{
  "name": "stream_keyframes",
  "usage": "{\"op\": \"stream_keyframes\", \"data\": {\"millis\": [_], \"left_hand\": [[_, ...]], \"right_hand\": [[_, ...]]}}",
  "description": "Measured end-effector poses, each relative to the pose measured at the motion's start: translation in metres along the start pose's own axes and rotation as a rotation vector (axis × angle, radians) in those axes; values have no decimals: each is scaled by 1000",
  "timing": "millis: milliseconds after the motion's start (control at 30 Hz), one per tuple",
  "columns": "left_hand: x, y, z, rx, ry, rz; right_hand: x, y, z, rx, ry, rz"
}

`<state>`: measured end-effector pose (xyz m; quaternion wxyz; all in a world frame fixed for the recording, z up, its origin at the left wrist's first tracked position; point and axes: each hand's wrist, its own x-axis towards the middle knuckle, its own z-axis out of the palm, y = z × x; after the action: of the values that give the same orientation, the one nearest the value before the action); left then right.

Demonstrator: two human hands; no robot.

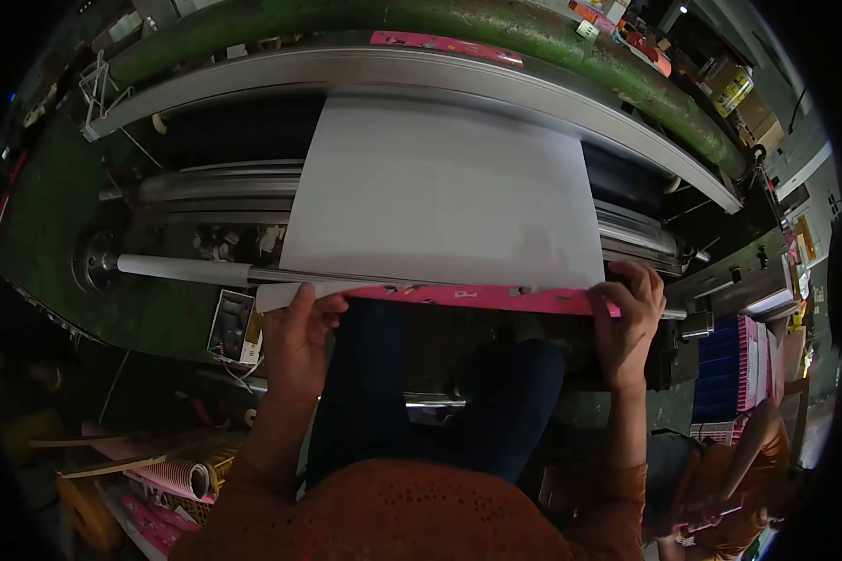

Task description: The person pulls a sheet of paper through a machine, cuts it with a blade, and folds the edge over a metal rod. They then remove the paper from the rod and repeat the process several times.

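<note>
A wide white sheet (444,192) runs down from under a metal bar to a roller shaft (187,269) in front of me. Along its near edge lies a strip with a pink printed face (496,297). My left hand (301,327) pinches the strip's white left end between thumb and fingers. At the right end, my right hand (630,313) is closed on the pink edge, thumb below and fingers curled over the top.
A long metal bar (421,64) and a green beam (440,21) cross behind the sheet. A small box with a cable (236,327) sits at left below the shaft. Blue and pink stacks (728,369) stand at right, near another person (730,477). Rolled material (185,479) lies lower left.
</note>
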<state>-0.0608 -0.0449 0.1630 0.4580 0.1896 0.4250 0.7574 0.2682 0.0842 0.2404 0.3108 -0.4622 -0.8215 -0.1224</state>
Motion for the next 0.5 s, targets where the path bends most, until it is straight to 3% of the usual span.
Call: {"op": "stream_keyframes", "data": {"millis": [33,100,133,200,400,467,500], "left_hand": [[-1,-2,2,1,8,2],[-6,-12,15,522,-58,452],[-4,-14,22,525,-52,451],[2,-17,39,1276,-401,1082],[38,-64,41,1553,-411,1314],[41,-64,42,1556,-412,1331],[42,-64,42,1562,-410,1353]], "right_hand": [[12,5,6,-10,-36,-8],[30,14,21,18,-103,-4],[35,18,28,41,-166,6],[39,25,40,73,-199,12],[22,17,65,15,-235,99],[6,-9,70,18,24,52],[-3,-27,70,30,30,-22]]}}
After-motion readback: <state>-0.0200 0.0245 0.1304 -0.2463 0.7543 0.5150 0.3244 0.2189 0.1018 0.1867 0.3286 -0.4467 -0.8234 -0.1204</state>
